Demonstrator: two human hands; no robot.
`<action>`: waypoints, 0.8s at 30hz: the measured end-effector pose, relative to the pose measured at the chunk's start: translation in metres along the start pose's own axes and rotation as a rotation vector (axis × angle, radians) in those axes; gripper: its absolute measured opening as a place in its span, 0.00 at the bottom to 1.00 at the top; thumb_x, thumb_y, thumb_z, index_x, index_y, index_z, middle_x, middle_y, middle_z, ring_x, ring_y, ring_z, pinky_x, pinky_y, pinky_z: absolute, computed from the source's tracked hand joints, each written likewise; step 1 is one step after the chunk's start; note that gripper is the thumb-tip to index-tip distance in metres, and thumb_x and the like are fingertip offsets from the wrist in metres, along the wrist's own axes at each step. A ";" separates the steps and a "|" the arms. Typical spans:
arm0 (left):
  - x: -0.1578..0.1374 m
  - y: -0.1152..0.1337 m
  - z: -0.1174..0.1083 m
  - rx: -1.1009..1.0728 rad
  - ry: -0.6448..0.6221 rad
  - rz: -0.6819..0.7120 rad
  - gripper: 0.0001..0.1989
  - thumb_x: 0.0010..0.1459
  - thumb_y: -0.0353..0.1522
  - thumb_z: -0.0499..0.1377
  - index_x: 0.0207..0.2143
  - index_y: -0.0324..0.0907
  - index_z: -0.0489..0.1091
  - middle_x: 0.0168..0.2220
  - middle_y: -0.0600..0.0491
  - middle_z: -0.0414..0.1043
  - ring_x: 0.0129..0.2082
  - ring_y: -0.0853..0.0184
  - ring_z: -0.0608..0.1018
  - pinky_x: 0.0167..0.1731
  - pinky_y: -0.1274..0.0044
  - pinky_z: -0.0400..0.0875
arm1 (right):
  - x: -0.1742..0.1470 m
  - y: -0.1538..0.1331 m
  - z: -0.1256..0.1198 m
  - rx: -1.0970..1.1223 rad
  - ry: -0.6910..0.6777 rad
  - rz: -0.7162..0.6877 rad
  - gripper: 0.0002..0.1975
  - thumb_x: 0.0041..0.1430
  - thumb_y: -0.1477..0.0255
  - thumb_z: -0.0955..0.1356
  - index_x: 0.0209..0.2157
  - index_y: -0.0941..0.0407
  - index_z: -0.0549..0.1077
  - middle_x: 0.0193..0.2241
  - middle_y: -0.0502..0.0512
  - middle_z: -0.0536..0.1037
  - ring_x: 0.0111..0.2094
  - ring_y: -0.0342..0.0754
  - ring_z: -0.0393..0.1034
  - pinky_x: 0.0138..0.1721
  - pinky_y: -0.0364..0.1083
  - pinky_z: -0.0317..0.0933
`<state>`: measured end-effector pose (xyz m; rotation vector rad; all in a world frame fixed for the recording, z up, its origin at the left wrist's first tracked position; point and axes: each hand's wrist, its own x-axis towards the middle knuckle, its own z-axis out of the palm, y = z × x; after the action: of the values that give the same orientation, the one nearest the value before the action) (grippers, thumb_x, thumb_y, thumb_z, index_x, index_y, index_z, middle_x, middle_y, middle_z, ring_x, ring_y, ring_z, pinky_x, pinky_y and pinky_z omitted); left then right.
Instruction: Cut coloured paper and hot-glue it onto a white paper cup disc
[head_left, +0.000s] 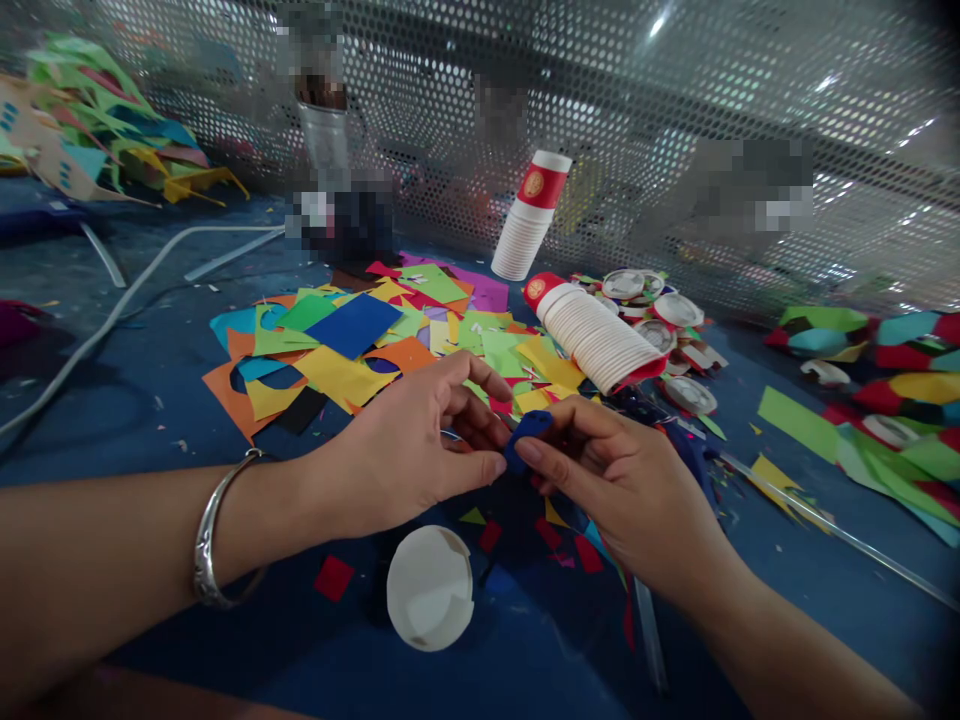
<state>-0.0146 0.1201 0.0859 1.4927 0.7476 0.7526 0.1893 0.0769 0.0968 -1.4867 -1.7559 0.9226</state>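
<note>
A small dark blue piece, apparently folded paper point(527, 440), is pinched between the thumb and fingers of my right hand point(637, 480). Close on its left side is my left hand point(409, 440), with curved fingers spaced from the thumb. The left fingertips come right up to the blue piece; whether they touch it I cannot tell. Below the hands stands a cut-down white paper cup point(430, 590) with a notched rim. Small red paper scraps point(334, 578) lie around it.
Coloured paper sheets point(337, 370) are heaped behind my hands. One stack of paper cups point(532, 215) stands upright; another cup stack point(600, 335) lies beside cut cup bottoms point(679, 310). Clear glue sticks point(840, 530) lie right, a white cable point(112, 315) left. Perforated metal panel point(420, 120) behind.
</note>
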 end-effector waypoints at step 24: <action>0.002 0.001 0.000 -0.117 -0.027 0.006 0.25 0.53 0.23 0.63 0.51 0.45 0.58 0.39 0.57 0.66 0.33 0.73 0.72 0.32 0.76 0.70 | 0.000 -0.003 -0.002 0.161 -0.003 0.039 0.08 0.64 0.63 0.71 0.37 0.53 0.75 0.28 0.47 0.75 0.27 0.42 0.70 0.28 0.40 0.65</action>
<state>-0.0137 0.1214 0.0870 1.3972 0.6677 0.7670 0.1891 0.0764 0.1000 -1.4203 -1.6198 1.0605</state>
